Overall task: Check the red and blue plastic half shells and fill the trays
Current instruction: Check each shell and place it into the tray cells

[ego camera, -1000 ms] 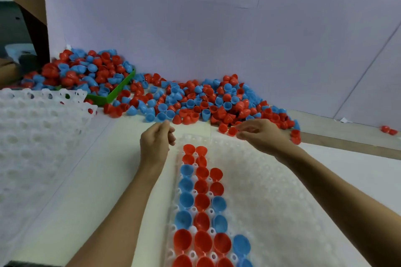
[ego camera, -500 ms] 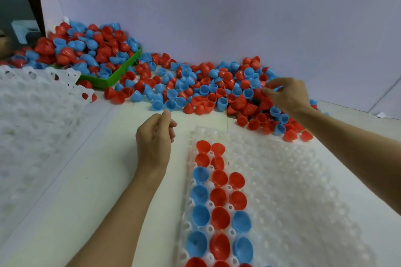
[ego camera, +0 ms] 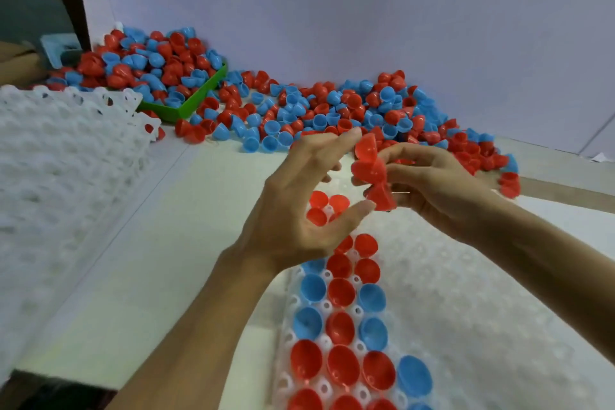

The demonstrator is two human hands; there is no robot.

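My right hand grips a small cluster of red half shells above the far end of the white tray. My left hand is spread beside the cluster, its forefinger tip at the top shell and its thumb tip touching the lowest one. Red and blue shells fill the tray's left columns, open side up. A loose pile of red and blue shells lies along the back wall.
A green bin heaped with more shells stands at the back left. A stack of white trays takes up the left side. The purple wall closes the back, and white tabletop lies between the trays.
My right hand came back from the pile with red shells and now holds them over the tray. My left hand rose, opened and moved right to meet them.
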